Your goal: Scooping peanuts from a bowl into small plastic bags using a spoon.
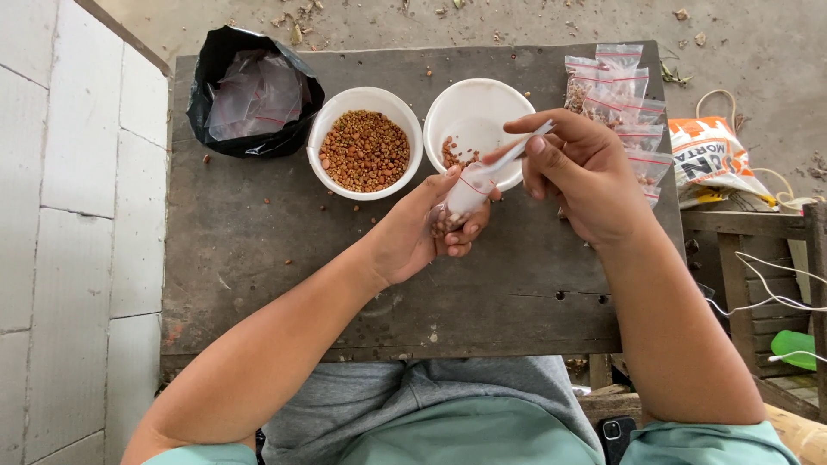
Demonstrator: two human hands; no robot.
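My left hand (419,234) grips a small clear zip bag (463,200) partly filled with brown seeds, held tilted over the dark wooden table (258,250). My right hand (580,172) pinches a white plastic spoon (523,146) whose tip rests at the bag's mouth. Just behind the hands stand two white bowls: the left bowl (365,142) is full of brown seeds, the right bowl (472,116) holds only a few at its near side.
A black plastic bag (250,90) with empty clear bags lies at the table's far left. A pile of filled red-striped zip bags (624,103) sits at the far right. White tiled wall on the left; a wooden bench, sack and cables on the right.
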